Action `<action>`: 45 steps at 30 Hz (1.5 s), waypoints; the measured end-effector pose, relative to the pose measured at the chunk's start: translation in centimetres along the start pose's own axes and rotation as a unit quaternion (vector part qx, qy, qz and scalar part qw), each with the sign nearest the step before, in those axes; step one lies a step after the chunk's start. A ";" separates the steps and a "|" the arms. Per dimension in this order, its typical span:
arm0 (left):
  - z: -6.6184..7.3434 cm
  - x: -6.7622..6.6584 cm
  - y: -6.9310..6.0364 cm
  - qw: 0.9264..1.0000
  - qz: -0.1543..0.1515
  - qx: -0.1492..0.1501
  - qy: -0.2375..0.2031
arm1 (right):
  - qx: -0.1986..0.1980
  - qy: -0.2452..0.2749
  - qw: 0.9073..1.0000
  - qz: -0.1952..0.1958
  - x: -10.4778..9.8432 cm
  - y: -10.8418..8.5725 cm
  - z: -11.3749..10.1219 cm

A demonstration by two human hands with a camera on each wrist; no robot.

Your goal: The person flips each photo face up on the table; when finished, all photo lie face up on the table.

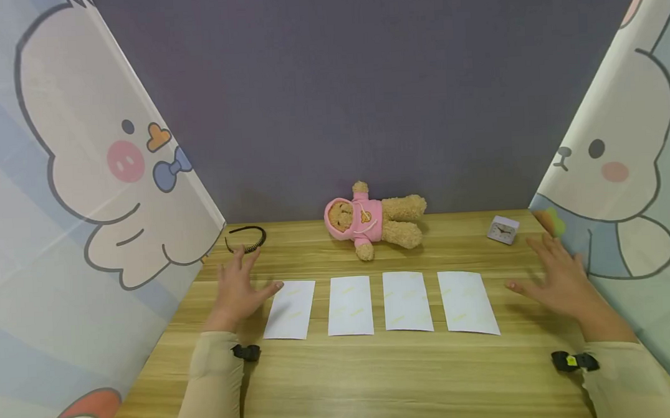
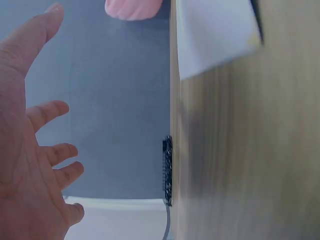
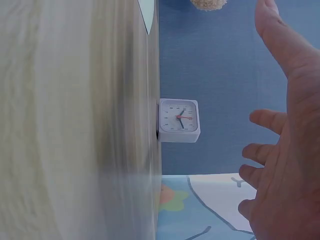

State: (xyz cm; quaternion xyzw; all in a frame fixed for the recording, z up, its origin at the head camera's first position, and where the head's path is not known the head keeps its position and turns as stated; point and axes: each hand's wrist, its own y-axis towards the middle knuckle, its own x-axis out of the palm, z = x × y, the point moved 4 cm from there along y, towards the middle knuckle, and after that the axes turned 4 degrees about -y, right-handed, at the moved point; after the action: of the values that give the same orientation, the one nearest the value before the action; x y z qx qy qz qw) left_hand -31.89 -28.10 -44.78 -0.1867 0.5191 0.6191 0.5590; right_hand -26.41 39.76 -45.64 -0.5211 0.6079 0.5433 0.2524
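My left hand [image 1: 239, 292], fingers spread, hovers at the left of the table, between a black headband [image 1: 264, 236] and the leftmost white sheet [image 1: 290, 311]. On the other side, my right hand [image 1: 557, 278] is also spread and holds nothing; a small white alarm clock [image 1: 503, 230] stands just beyond it. The right wrist view shows the clock face [image 3: 180, 117] apart from the fingers. In the left wrist view the headband [image 2: 167, 170] is likewise untouched. A teddy bear [image 1: 369, 220] in a pink hoodie lies on its back at the rear middle.
Three more white sheets [image 1: 350, 306] lie in a row across the wooden table [image 1: 398, 381]. A dark grey panel [image 1: 364, 95] rises at the back. Cartoon-printed panels flank both sides, the right one [image 1: 627, 221] close to my right hand.
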 end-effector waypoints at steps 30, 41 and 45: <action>8.7 3.3 1.2 0.995 -0.044 0.062 -0.065 | -0.002 0.114 0.993 -0.022 -0.9 -1.6 -2.5; 11.6 4.5 0.9 0.992 -0.036 0.091 -0.079 | -0.006 0.144 0.989 -0.040 -0.7 -1.9 -3.8; 12.8 4.8 0.9 0.990 -0.044 0.103 -0.088 | -0.012 0.149 0.988 -0.038 -0.6 -2.0 -4.2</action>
State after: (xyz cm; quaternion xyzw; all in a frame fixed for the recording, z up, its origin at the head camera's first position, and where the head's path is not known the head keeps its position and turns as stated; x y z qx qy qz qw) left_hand -29.71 -14.68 -43.33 -0.0951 0.5201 0.5508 0.6458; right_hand -23.32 36.41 -44.72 -0.6219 0.6121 0.4568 0.1731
